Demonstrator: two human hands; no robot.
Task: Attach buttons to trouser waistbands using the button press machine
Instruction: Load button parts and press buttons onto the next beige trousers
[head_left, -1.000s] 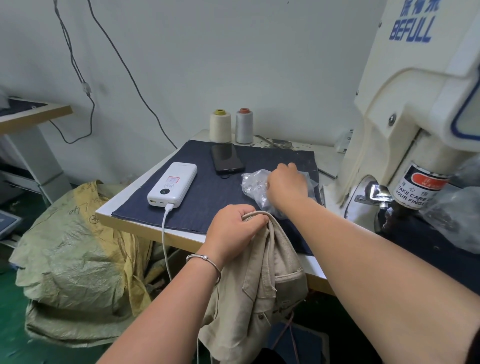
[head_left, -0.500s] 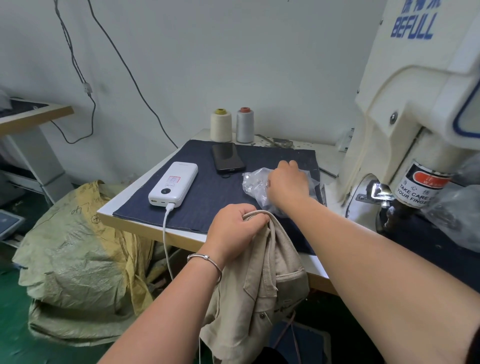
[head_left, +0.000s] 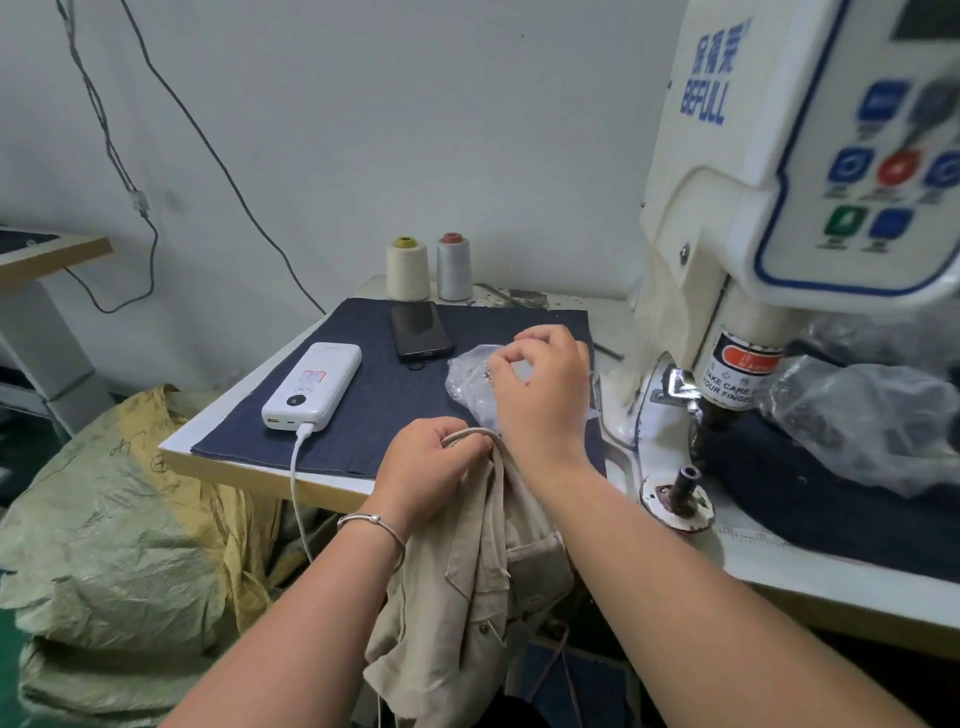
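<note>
Trousers (head_left: 467, 587) hanging off the surface (head_left: 223, 415) edge, waistband clenched in left hand (head_left: 431, 467). Right hand (head_left: 540, 384) half curled over button bag (head_left: 467, 379), fingertips pinched, contents unclear. Best to lift out one button cleanly, keep waistband flat, then carry both to press (head_left: 727, 291), fingers clear

Open denim mat (head_left: 363, 415) lies between the power bank (head_left: 314, 385) and the clear bag (head_left: 470, 382) under my right hand (head_left: 540, 387), a lane leading to the phone (head_left: 420, 330). Behind it two thread cones (head_left: 408, 267) stand at the wall. To my right the press machine (head_left: 737, 270) and a heaped plastic bag (head_left: 862, 415) block passage; my left hand (head_left: 426, 470) and the trousers (head_left: 467, 587) fill the near edge.
</note>
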